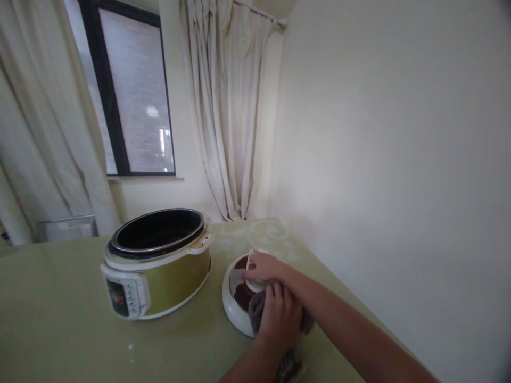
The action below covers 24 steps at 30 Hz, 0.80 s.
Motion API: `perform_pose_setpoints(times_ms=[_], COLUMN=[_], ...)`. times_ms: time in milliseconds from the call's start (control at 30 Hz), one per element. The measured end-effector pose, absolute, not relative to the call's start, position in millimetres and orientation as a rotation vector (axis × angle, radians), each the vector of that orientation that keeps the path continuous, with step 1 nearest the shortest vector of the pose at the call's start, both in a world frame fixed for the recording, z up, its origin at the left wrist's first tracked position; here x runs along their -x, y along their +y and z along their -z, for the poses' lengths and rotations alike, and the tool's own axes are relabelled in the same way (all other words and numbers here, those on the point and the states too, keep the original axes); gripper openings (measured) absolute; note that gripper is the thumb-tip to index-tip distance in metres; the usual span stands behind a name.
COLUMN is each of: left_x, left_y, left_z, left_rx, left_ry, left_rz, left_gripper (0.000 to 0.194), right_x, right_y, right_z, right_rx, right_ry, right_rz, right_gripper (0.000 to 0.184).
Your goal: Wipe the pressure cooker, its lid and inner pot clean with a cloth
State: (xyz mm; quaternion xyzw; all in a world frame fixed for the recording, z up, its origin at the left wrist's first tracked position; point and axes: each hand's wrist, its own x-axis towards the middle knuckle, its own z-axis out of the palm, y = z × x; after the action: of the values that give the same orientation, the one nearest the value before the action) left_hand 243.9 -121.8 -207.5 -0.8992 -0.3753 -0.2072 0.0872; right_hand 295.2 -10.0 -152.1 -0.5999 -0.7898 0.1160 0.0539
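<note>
A round white cooker lid [235, 314] with dark red and grey patches on top lies on the table, right of the electric cooker. My right hand [265, 267] reaches across from the right, its fingers closed around the white handle on top of the lid. Below it, my left hand [279, 314] presses a dark grey cloth [256, 307] against the near right part of the lid. One end of the cloth hangs below this hand and looks blurred. The hands and cloth hide part of the lid.
To the left stands a green and white electric cooker [175, 290], uncovered, with a black inner pot [159, 229] and a front control panel. The pale green glossy table [72, 330] runs along a white wall [391, 133] on the right. Curtains [227, 106] and a window are behind.
</note>
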Motion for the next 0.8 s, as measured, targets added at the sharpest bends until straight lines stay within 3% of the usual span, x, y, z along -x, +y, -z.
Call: perform_pose_setpoints(times_ms=[100, 333, 600, 800], left_x=[-193, -111, -101, -117], left_y=[-128, -108, -55, -21], left_z=[225, 229, 195, 174], left_rx=[2.77, 2.568, 2.279, 2.548], left_ry=[-0.923, -1.361, -2.057, -1.891], left_rz=[0.608, 0.71, 0.722, 0.696], left_gripper=[0.05, 0.055, 0.044, 0.032], right_x=[-294, -280, -275, -277], right_y=[-19, -17, -19, -19], right_z=[161, 164, 161, 165], right_rx=[1.77, 1.793, 1.844, 1.918], right_ry=[-2.373, -2.245, -2.215, -2.102], right_rz=[-0.176, -0.139, -0.121, -0.111], right_gripper=[0.054, 0.057, 0.066, 0.056])
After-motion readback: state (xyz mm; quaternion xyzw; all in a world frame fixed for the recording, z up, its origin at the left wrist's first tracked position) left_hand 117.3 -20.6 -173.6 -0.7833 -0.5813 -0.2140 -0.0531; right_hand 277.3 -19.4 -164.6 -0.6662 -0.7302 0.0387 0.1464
